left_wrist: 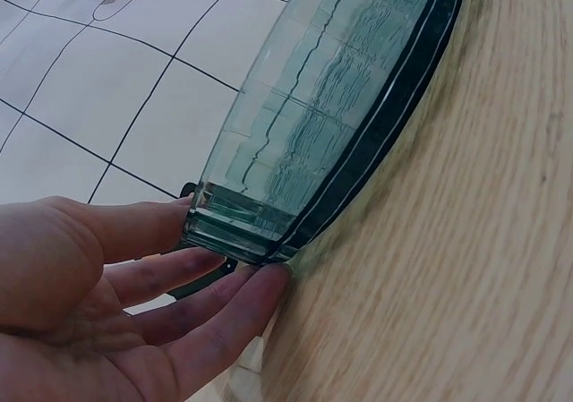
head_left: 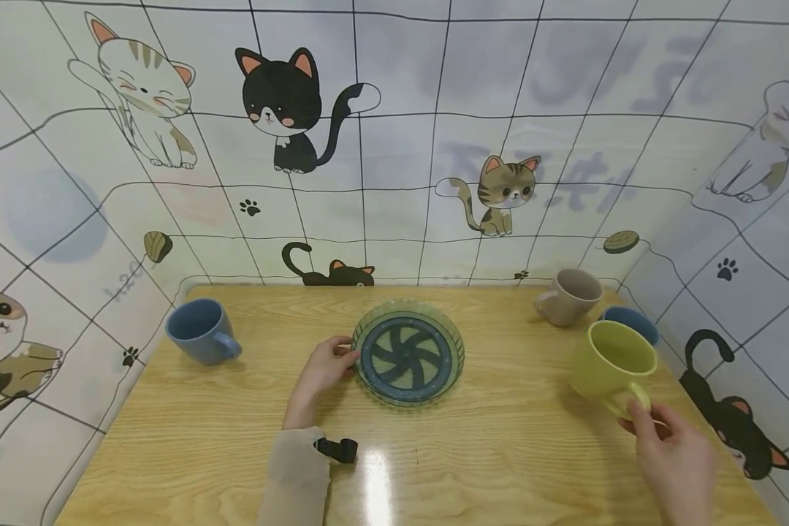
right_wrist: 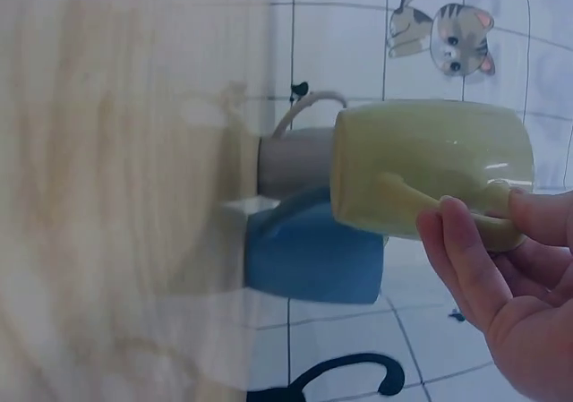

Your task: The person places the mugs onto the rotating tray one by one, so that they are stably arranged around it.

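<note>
A round, greenish clear glass dish [head_left: 456, 343] sits at the middle of the table, with a dark blue pinwheel-patterned disc [head_left: 405, 356] at its bottom. At its left edge, my left hand [head_left: 326, 365] grips the side; in the left wrist view, the thumb is at the rim and the fingertips reach the dish's base. My right hand [head_left: 676, 453] pinches the handle of a yellow mug [head_left: 608, 365] between thumb and fingers. That mug is upright and held off the tabletop, as the right wrist view shows a gap under its base.
A blue mug [head_left: 202, 332] stands at the left of the wooden table [head_left: 500, 453]. At the back right are a greyish-pink mug [head_left: 568, 298] and another blue mug [head_left: 631, 321], partly hidden behind the yellow one. A cat-printed sheet [head_left: 394, 146] walls the back and sides.
</note>
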Demonstrator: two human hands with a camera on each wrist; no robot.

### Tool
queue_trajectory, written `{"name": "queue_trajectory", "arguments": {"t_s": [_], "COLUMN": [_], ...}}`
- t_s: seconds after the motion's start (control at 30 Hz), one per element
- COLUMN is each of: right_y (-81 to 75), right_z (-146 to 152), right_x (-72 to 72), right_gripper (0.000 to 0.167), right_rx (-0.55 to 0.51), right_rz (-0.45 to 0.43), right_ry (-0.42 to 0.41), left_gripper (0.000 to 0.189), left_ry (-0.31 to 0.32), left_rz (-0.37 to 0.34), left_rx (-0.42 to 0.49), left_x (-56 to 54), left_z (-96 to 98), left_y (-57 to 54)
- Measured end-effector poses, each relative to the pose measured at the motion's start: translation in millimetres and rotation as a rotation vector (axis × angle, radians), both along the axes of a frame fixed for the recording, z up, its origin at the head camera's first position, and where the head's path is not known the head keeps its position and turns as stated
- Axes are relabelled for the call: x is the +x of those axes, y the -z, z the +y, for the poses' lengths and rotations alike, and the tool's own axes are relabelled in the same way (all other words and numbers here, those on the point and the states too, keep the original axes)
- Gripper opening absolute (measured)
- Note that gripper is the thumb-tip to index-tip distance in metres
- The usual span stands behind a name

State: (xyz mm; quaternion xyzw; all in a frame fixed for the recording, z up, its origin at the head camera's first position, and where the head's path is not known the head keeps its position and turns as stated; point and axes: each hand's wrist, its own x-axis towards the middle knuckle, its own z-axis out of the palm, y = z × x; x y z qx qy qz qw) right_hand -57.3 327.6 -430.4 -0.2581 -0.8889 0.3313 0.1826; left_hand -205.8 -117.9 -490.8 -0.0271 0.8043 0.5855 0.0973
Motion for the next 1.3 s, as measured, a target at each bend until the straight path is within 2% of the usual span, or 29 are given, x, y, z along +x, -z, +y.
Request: {"name": "queue_trajectory", "arguments": {"t_s": [0.23,0.47,0.63,0.87,1.1,1.3], "right_y": [-8.6,-6.0,-2.6,1.5,7.4,14.4], "right_z": [-24,-42,-51,-63,-74,-83], "right_x": [-17.8,-37.5,-49.8,-70.9,-97.3,-123.5], "right_gripper": [0.032,0.025,0.023,0.021,0.023,0.021], "right_rx": [-0.015,-0.063,-0.073,-0.089,-0.199,-0.187], "right_rz": [0.109,0.266,0.307,0.325,0.372,0.325], "right_ry": [-0.093,-0.269,-0.394,-0.511,-0.664,-0.716], "left_gripper": [0.04,0.041,0.04,0.039,0.04,0.039], "left_ry": [-0.014,-0.012,-0.008,0.004,0.002,-0.005], "left_rz": [-0.005,-0.011,-0.009,-0.008,-0.007,-0.004], "left_rx": [0.007,0.009,0.008,0.005,0.008,-0.001], "left_x": [-0.5,-2.6,-2.6,-2.1,-1.7,-1.3], "left_z": [-0.5,0.1,0.9,2.5,1.1,-0.6], "left_y": [0.8,1.8,0.4,-1.4,-0.5,-0.2]}}
